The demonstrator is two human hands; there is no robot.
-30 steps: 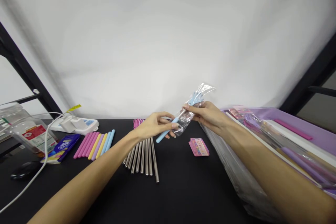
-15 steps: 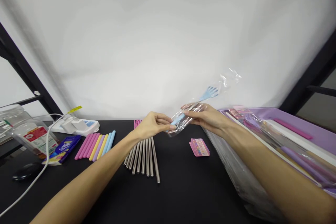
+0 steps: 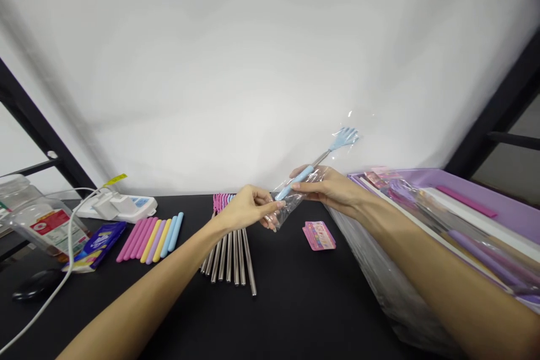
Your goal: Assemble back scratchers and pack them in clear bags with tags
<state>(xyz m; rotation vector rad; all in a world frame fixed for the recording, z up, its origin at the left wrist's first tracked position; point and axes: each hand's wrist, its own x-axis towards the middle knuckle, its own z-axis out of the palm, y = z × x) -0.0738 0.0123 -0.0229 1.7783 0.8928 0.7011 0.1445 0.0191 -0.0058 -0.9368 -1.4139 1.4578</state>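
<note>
A light blue back scratcher with a hand-shaped head and a metal rod lies inside a clear plastic bag, tilted up to the right. My left hand pinches the bag and the handle's lower end. Around the middle of the handle, my right hand grips through the plastic. Below my left hand several metal rods with pink and blue heads are fanned out on the black table. Pink cards lie in a small stack below my right hand.
Several coloured handles lie in a row at the left. Beyond them are a blue packet, a power strip, a plastic jar, a white cable and a black mouse. A purple bin with wrapped items stands at right.
The back scratcher has slid up and right relative to my right hand, showing more of its blue handle. My left hand's fingers have curled further around the bag's lower end.
</note>
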